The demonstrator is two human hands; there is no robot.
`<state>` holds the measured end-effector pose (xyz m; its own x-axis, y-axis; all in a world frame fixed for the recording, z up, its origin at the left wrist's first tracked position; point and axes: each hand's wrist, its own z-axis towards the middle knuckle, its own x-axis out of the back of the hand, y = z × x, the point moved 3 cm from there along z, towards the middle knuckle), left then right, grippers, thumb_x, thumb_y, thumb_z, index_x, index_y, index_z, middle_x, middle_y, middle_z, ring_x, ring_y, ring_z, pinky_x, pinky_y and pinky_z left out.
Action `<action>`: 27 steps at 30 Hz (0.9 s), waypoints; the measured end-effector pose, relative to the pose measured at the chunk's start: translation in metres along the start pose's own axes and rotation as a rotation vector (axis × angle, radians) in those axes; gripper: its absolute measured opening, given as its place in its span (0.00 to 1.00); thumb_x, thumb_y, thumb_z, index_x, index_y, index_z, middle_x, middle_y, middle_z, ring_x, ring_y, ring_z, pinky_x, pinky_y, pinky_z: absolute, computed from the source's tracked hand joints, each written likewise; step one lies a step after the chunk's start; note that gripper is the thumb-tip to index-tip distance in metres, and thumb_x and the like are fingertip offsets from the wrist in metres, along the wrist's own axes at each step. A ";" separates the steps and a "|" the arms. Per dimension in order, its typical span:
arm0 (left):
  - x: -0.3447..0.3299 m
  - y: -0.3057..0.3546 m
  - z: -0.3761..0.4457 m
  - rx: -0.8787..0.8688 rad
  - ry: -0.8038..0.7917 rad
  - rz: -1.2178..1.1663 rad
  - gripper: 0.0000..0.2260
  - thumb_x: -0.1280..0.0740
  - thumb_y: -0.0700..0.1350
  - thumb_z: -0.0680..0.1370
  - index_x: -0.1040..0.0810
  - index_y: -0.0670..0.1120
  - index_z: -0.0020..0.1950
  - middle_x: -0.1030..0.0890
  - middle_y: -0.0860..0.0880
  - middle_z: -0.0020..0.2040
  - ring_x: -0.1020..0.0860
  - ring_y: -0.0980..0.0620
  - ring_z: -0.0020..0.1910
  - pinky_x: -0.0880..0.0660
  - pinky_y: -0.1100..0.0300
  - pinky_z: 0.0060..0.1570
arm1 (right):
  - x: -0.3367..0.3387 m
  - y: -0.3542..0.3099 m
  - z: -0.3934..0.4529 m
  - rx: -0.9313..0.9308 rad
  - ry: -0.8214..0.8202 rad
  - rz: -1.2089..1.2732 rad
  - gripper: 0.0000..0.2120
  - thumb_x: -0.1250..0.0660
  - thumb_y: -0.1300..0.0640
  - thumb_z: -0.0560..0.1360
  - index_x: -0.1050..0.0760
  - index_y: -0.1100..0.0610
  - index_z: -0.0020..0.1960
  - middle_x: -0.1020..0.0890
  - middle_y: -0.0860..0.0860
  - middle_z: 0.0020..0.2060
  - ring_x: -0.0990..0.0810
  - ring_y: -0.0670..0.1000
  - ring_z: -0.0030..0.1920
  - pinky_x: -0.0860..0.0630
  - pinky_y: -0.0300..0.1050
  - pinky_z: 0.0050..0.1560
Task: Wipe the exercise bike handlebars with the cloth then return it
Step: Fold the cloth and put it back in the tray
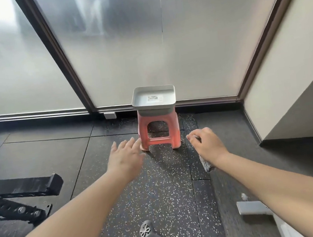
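My right hand (pixel 207 143) is closed on a grey speckled cloth (pixel 206 164), which hangs down below the wrist. My left hand (pixel 125 155) is stretched forward with its fingers spread and nothing in it. Straight ahead, a grey tray (pixel 155 106) with a white label inside rests on a small pink plastic stool (pixel 159 133) against the frosted glass door. Both hands are in front of the stool, one on each side of it. The exercise bike's handlebars are not in view.
Black metal frame parts (pixel 21 189) lie on the speckled rubber floor at the left. A frosted sliding door (pixel 121 43) fills the back. A cream wall (pixel 289 71) runs along the right. A grey and white object (pixel 252 207) sits at the lower right. My slippered foot (pixel 146 229) shows below.
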<state>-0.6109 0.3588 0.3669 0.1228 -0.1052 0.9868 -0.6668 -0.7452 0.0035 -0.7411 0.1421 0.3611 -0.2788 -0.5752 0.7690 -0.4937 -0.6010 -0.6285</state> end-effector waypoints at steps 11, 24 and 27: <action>0.032 -0.090 0.154 -0.166 0.006 -0.129 0.24 0.46 0.53 0.80 0.46 0.52 0.75 0.41 0.50 0.76 0.43 0.48 0.73 0.48 0.48 0.72 | -0.026 -0.083 0.148 -0.061 0.058 0.156 0.17 0.32 0.55 0.75 0.30 0.51 0.62 0.26 0.51 0.60 0.28 0.49 0.56 0.33 0.42 0.55; 0.065 -0.063 0.296 -0.232 -0.040 -0.792 0.22 0.33 0.49 0.76 0.32 0.51 0.69 0.24 0.53 0.61 0.27 0.55 0.60 0.32 0.61 0.60 | -0.045 -0.112 0.293 -0.200 -0.007 0.944 0.08 0.35 0.65 0.76 0.26 0.52 0.47 0.19 0.52 0.44 0.21 0.50 0.47 0.23 0.43 0.50; 0.065 -0.054 0.334 -0.120 -0.081 -0.903 0.17 0.31 0.48 0.74 0.27 0.50 0.62 0.22 0.55 0.52 0.24 0.57 0.50 0.28 0.60 0.54 | -0.040 -0.109 0.333 -0.206 -0.029 0.981 0.07 0.34 0.65 0.76 0.25 0.55 0.50 0.19 0.54 0.46 0.21 0.51 0.48 0.23 0.42 0.50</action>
<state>-0.3209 0.1724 0.3767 0.6834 0.4353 0.5861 -0.3636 -0.4933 0.7902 -0.4020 0.0456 0.3597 -0.6206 -0.7797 -0.0838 -0.1900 0.2531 -0.9486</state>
